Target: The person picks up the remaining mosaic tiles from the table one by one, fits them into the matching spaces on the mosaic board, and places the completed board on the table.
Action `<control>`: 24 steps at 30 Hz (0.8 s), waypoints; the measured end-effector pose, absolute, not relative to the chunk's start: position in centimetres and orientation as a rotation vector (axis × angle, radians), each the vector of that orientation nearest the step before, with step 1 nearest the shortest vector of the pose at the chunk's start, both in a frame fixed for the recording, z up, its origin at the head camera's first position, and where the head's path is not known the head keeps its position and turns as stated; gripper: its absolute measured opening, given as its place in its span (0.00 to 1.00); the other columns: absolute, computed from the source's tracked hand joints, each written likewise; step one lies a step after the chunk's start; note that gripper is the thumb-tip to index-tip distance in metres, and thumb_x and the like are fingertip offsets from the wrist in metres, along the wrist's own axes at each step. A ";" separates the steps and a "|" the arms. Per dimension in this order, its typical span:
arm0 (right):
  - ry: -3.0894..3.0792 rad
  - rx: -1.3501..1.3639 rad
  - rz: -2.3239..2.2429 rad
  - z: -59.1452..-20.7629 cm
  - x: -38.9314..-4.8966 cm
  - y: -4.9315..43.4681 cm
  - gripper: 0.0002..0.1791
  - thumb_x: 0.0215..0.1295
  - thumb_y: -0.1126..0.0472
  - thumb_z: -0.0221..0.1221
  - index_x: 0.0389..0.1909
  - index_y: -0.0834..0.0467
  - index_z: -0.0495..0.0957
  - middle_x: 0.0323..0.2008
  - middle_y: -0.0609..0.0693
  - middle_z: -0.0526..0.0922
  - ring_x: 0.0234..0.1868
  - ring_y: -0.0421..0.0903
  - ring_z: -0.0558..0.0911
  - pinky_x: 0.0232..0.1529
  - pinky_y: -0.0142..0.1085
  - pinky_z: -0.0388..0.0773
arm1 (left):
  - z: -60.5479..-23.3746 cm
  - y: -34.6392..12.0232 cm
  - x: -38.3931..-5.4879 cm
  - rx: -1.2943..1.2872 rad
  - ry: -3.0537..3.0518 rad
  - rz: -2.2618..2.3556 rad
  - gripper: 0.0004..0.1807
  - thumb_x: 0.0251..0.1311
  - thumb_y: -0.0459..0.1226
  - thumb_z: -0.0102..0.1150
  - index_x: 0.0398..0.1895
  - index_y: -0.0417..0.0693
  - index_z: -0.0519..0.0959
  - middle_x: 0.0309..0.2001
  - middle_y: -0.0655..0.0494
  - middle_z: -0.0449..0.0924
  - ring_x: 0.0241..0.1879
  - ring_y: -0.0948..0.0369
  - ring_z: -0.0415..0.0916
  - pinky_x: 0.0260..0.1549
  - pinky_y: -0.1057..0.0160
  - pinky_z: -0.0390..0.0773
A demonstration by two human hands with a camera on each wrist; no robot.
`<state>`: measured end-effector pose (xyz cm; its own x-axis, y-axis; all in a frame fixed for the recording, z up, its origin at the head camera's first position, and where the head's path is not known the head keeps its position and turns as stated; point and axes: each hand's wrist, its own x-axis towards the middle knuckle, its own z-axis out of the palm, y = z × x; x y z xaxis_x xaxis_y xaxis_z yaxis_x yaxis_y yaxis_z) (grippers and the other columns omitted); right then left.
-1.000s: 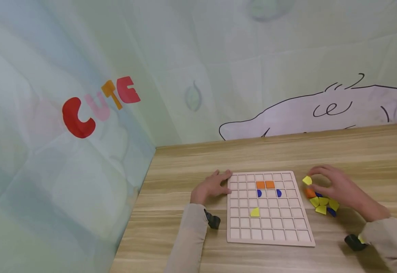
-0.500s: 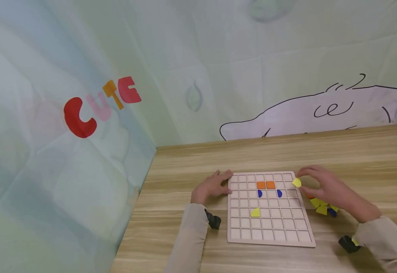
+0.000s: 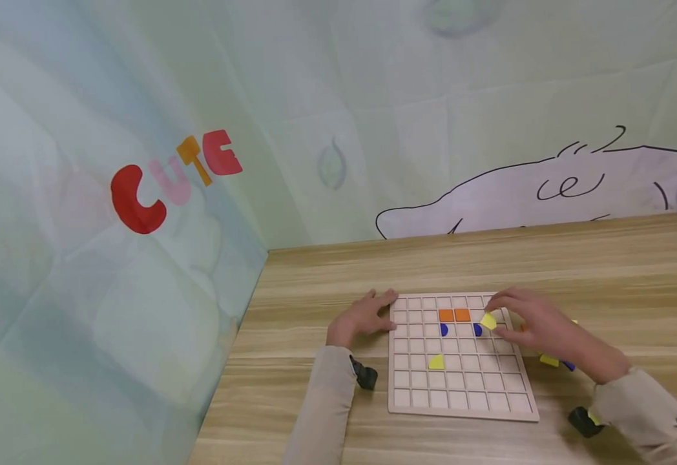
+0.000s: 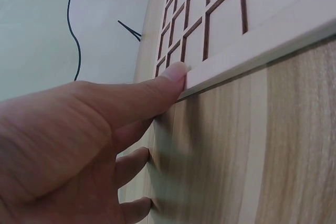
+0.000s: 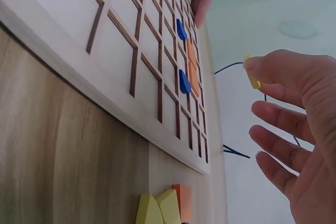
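Note:
A pale wooden grid board (image 3: 455, 400) lies on the table with square recesses. My left hand (image 3: 359, 321) rests at its left edge, thumb tip touching the rim in the left wrist view. Between thumb and forefinger my right hand (image 3: 539, 326) pinches a yellow quarter-round tile (image 3: 488, 321), raised over the board's upper right. In the right wrist view its other fingers are spread, holding nothing. On the board sit two orange square tiles (image 3: 453, 315), two blue half-round tiles (image 3: 444, 330), one under each end of the orange pair, and a yellow tile (image 3: 436, 361) lower down.
Right of the board a small pile of loose yellow tiles (image 3: 549, 360), with blue and orange ones, is partly hidden by the right hand. The wooden table (image 3: 321, 271) meets a printed cloth backdrop (image 3: 292, 161) at the back and left.
My right hand has carried the yellow tile leftward from the pile to over the board's upper right cells. The left hand has stayed at the left edge.

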<state>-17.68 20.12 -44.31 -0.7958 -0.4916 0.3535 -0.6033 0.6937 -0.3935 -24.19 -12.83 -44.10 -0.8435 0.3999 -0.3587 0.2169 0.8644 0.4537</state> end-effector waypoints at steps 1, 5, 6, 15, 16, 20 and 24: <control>-2.663 0.900 0.732 -44.3 -17.7 20.0 0.17 0.51 0.60 0.71 0.43 0.53 0.81 0.46 0.49 0.82 0.50 0.53 0.80 0.48 0.52 0.78 | -44.1 -12.8 -24.2 0.455 2.587 0.556 0.38 0.63 0.46 0.59 0.75 0.63 0.54 0.75 0.68 0.48 0.76 0.54 0.38 0.72 0.46 0.49; -2.630 0.933 0.712 -44.5 -17.6 19.4 0.17 0.49 0.60 0.71 0.42 0.52 0.81 0.45 0.47 0.82 0.48 0.50 0.80 0.46 0.50 0.79 | -44.1 -12.8 -24.2 0.456 2.586 0.549 0.39 0.63 0.47 0.59 0.75 0.63 0.54 0.75 0.69 0.48 0.76 0.55 0.38 0.72 0.46 0.50; -2.629 0.940 0.711 -44.6 -17.5 19.3 0.17 0.49 0.60 0.71 0.42 0.52 0.81 0.45 0.47 0.82 0.48 0.50 0.80 0.46 0.49 0.80 | -44.1 -12.8 -24.2 0.458 2.585 0.551 0.38 0.63 0.47 0.59 0.75 0.63 0.54 0.75 0.68 0.48 0.76 0.54 0.38 0.72 0.45 0.50; -2.751 0.961 0.763 -45.3 -17.2 18.0 0.14 0.54 0.59 0.68 0.43 0.49 0.80 0.46 0.44 0.81 0.48 0.48 0.79 0.48 0.48 0.78 | -44.1 -12.8 -24.2 0.454 2.584 0.559 0.38 0.63 0.47 0.58 0.75 0.63 0.54 0.75 0.68 0.48 0.76 0.54 0.38 0.72 0.45 0.49; -2.767 0.961 0.769 -45.4 -17.2 17.9 0.14 0.54 0.59 0.68 0.43 0.48 0.80 0.47 0.43 0.80 0.49 0.47 0.78 0.48 0.48 0.78 | -44.1 -12.8 -24.2 0.454 2.585 0.558 0.38 0.63 0.46 0.58 0.75 0.63 0.54 0.75 0.68 0.48 0.76 0.55 0.38 0.72 0.45 0.49; -2.736 1.015 0.773 -45.7 -16.9 17.3 0.14 0.54 0.60 0.67 0.42 0.47 0.79 0.46 0.43 0.80 0.49 0.47 0.78 0.48 0.46 0.79 | -44.1 -12.8 -24.2 0.452 2.588 0.557 0.38 0.63 0.47 0.58 0.75 0.64 0.54 0.75 0.68 0.48 0.76 0.55 0.38 0.72 0.45 0.49; -2.641 1.085 0.738 -46.2 -16.8 16.7 0.15 0.51 0.61 0.69 0.40 0.48 0.79 0.44 0.42 0.80 0.47 0.45 0.79 0.46 0.45 0.79 | -44.2 -12.8 -24.2 0.450 2.589 0.560 0.38 0.63 0.47 0.59 0.75 0.64 0.54 0.75 0.68 0.48 0.76 0.55 0.38 0.72 0.45 0.50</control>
<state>-16.85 16.67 -46.19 -0.7133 -0.6050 0.3538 -0.7008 0.6078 -0.3735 -24.18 -12.78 -44.15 -0.8452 0.3979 -0.3568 0.2149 0.8643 0.4548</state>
